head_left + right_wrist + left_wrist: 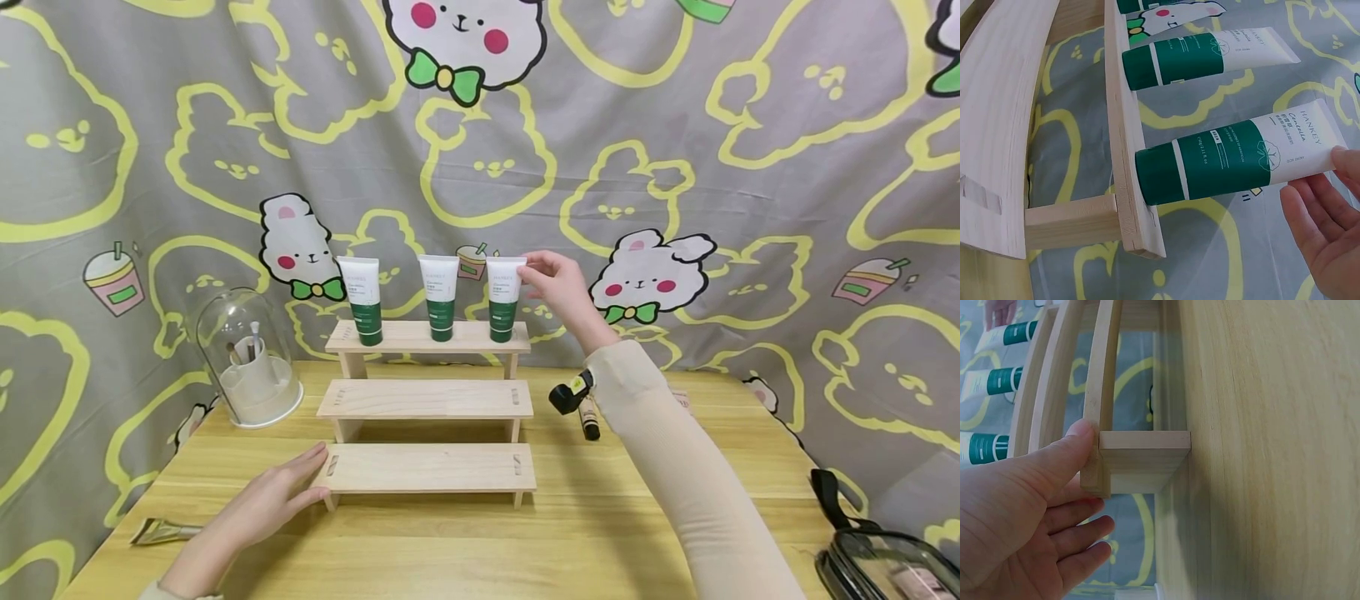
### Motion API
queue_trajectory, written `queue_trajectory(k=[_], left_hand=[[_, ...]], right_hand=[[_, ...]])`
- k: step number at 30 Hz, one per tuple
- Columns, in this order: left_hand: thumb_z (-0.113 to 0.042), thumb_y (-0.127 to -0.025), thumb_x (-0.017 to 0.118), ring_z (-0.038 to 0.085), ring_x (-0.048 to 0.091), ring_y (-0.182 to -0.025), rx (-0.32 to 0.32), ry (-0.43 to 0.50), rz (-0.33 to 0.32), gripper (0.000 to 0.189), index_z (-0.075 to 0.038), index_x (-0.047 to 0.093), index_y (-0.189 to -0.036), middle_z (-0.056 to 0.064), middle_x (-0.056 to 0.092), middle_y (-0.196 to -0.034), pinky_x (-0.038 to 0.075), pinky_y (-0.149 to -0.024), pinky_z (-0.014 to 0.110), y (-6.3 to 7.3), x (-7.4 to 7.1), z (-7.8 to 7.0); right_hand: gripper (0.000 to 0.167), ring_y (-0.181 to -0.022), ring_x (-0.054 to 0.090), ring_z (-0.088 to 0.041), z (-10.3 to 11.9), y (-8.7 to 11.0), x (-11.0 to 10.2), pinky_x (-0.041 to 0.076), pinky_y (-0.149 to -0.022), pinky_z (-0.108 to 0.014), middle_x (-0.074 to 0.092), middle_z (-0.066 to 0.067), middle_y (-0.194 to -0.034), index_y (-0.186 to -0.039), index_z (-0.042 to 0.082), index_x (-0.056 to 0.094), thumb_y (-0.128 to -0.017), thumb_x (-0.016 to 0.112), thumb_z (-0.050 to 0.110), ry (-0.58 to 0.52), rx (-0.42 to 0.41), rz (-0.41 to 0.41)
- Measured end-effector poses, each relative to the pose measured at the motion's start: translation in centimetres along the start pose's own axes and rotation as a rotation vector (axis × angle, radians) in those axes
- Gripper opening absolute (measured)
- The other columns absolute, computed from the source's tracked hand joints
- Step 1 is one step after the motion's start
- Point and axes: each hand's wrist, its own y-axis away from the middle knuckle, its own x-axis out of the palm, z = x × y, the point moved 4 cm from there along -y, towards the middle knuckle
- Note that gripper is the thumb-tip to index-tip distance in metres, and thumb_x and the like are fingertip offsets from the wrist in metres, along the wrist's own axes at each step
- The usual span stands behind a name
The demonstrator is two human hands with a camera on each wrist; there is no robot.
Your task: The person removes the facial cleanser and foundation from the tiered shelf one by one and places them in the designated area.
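Note:
A three-step wooden stand (427, 467) sits on the table, with three white-and-green squeeze tubes upright on its top step. My right hand (558, 287) is at the upper right edge of the rightmost tube (502, 292). In the right wrist view, the thumb and fingers pinch that tube's white end, its green cap resting on the step. The middle tube (440, 292) and the left tube (363, 296) stand apart from it. My left hand (262, 504) holds the left end of the lowest step, thumb on its front edge, index finger partly hidden behind the board (1100, 381).
A clear dome (243, 358) with brushes in a holder stands left of the stand. A flat golden item (165, 532) lies by the left wrist. Right of the stand is a small dark-ended tube (590, 421); a clear black-edged bag (892, 558) sits at the lower right.

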Motion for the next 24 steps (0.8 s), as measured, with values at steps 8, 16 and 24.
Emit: queue_trajectory(k=[8, 16, 24], left_hand=[[-0.03, -0.088, 0.062, 0.04, 0.047, -0.115, 0.001, -0.009, -0.008, 0.057, 0.009, 0.048, -0.127, 0.024, 0.043, -0.133, 0.036, -0.096, 0.052, 0.0, 0.0, 0.1], [-0.03, -0.087, 0.062, 0.041, 0.047, -0.115, -0.003, -0.012, 0.0, 0.058, 0.01, 0.048, -0.127, 0.024, 0.043, -0.132, 0.036, -0.095, 0.052, 0.0, 0.0, 0.0], [-0.028, -0.088, 0.062, 0.04, 0.046, -0.116, -0.01, -0.011, -0.001, 0.056, 0.009, 0.048, -0.127, 0.024, 0.043, -0.133, 0.035, -0.096, 0.051, -0.1, 0.0, -0.1]], right_hand=[[0.024, -0.089, 0.061, -0.023, 0.0, 0.1, 0.0, 0.054, -0.078, -0.038, 0.061, -0.015, -0.103, -0.11, -0.004, 0.058, -0.09, 0.06, 0.01, -0.048, 0.0, 0.019], [0.021, -0.087, 0.062, -0.023, 0.1, 0.4, -0.4, 0.053, -0.079, -0.04, 0.061, -0.016, -0.101, -0.107, -0.004, 0.06, -0.089, 0.061, 0.007, -0.087, 0.014, -0.006], [0.023, -0.084, 0.063, -0.022, 0.1, 1.3, -1.6, 0.054, -0.079, -0.039, 0.061, -0.016, -0.1, -0.106, -0.006, 0.059, -0.089, 0.062, 0.008, -0.117, -0.006, -0.006]])
